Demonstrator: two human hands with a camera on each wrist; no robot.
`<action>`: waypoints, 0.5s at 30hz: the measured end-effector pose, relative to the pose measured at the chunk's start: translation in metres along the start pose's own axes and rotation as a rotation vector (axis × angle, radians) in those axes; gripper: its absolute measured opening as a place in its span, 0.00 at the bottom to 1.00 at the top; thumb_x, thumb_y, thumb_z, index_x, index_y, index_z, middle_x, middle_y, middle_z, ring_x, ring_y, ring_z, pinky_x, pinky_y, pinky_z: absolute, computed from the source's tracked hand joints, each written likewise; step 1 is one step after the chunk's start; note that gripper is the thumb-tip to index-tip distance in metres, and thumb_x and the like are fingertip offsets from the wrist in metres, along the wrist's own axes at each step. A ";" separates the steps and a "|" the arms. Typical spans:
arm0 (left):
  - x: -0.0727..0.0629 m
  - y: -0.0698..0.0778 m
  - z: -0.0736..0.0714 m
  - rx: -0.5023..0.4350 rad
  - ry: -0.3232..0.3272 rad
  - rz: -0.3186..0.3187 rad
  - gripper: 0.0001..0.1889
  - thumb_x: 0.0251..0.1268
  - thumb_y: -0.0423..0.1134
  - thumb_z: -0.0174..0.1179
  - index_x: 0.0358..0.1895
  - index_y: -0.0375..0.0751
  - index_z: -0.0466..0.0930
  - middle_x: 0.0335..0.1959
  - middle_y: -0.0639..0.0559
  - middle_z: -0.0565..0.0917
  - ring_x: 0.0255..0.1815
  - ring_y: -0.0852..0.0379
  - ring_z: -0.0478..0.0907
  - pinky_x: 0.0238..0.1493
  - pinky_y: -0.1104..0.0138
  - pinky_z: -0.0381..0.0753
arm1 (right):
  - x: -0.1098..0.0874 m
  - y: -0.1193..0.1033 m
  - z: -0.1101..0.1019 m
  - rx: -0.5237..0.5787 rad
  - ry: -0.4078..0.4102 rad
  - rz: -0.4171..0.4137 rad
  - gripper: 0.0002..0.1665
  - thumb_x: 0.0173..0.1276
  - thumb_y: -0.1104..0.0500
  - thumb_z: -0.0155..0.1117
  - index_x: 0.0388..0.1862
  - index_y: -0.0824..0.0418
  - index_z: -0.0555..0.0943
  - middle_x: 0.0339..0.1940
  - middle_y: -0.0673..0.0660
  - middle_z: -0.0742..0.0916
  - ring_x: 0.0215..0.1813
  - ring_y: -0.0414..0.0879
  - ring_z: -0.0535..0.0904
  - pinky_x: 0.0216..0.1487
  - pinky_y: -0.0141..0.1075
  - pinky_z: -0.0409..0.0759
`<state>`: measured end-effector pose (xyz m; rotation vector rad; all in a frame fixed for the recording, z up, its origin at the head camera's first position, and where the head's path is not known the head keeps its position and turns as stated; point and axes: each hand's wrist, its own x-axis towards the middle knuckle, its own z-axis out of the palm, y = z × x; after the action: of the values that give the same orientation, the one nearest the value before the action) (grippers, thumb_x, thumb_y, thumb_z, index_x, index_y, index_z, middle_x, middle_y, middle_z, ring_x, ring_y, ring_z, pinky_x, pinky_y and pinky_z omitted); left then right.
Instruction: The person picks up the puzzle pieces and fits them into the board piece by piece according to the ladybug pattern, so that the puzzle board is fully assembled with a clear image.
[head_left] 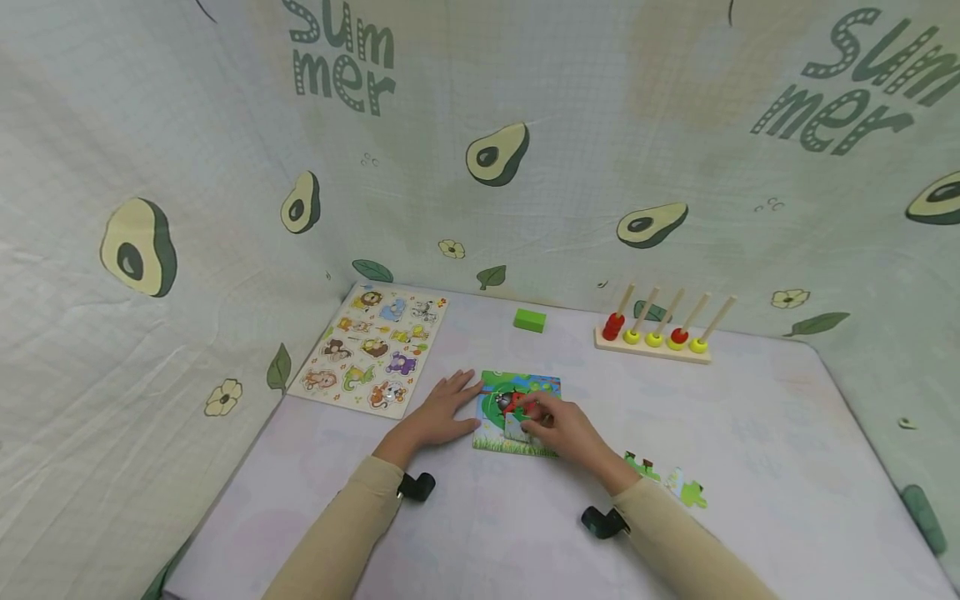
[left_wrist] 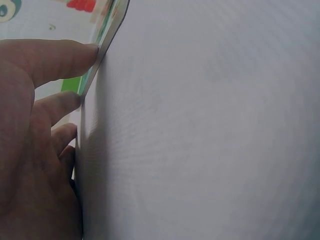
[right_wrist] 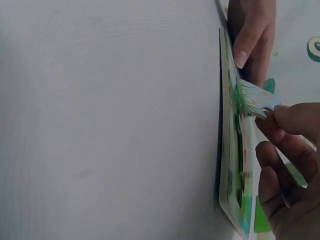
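A ladybug jigsaw puzzle (head_left: pixel 491 440) in a flat tray lies on the table between the hands in the head view. My left hand (head_left: pixel 438 412) rests beside it, fingers spread, with the thumb and a fingertip right at its left edge. In the left wrist view the thumb (left_wrist: pixel 65 57) meets the board's side. Over the puzzle, my right hand (head_left: pixel 566 427) pinches a puzzle piece (right_wrist: pixel 256 97) with pale blue and grass print between thumb and index finger. That piece is tilted, its lower corner close on the board. The right hand hides part of the puzzle's right side.
Loose puzzle pieces (head_left: pixel 693 493) lie right of the right forearm, partly covered by it. A wooden animal board (head_left: pixel 360 354) is at the back left. Behind the puzzle sits a green block (head_left: pixel 529 320); a bead-and-peg stand (head_left: pixel 652 346) is at the back right, before the cloth wall.
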<state>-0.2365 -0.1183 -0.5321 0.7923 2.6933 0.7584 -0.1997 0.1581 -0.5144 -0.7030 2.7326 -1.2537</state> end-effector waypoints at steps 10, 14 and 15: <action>0.000 0.000 0.000 0.006 -0.004 -0.003 0.37 0.74 0.52 0.58 0.81 0.46 0.58 0.84 0.46 0.51 0.84 0.46 0.41 0.83 0.52 0.39 | 0.016 -0.014 0.019 -0.029 -0.030 -0.029 0.15 0.68 0.61 0.72 0.53 0.57 0.84 0.41 0.47 0.88 0.40 0.39 0.83 0.43 0.34 0.84; 0.000 0.000 -0.001 0.014 -0.013 -0.007 0.37 0.74 0.53 0.57 0.81 0.46 0.57 0.84 0.47 0.50 0.84 0.47 0.40 0.83 0.53 0.38 | 0.021 -0.019 0.024 -0.074 -0.036 -0.034 0.14 0.67 0.62 0.73 0.51 0.57 0.84 0.34 0.45 0.84 0.34 0.38 0.77 0.37 0.32 0.79; 0.000 0.000 -0.001 0.011 -0.010 -0.004 0.37 0.74 0.53 0.58 0.81 0.46 0.58 0.84 0.46 0.50 0.84 0.46 0.40 0.83 0.52 0.39 | 0.022 -0.020 0.025 -0.083 -0.034 -0.034 0.14 0.67 0.62 0.73 0.51 0.57 0.84 0.33 0.44 0.82 0.33 0.38 0.75 0.36 0.32 0.78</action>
<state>-0.2369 -0.1188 -0.5314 0.7911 2.6919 0.7381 -0.2058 0.1199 -0.5139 -0.7740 2.7706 -1.1298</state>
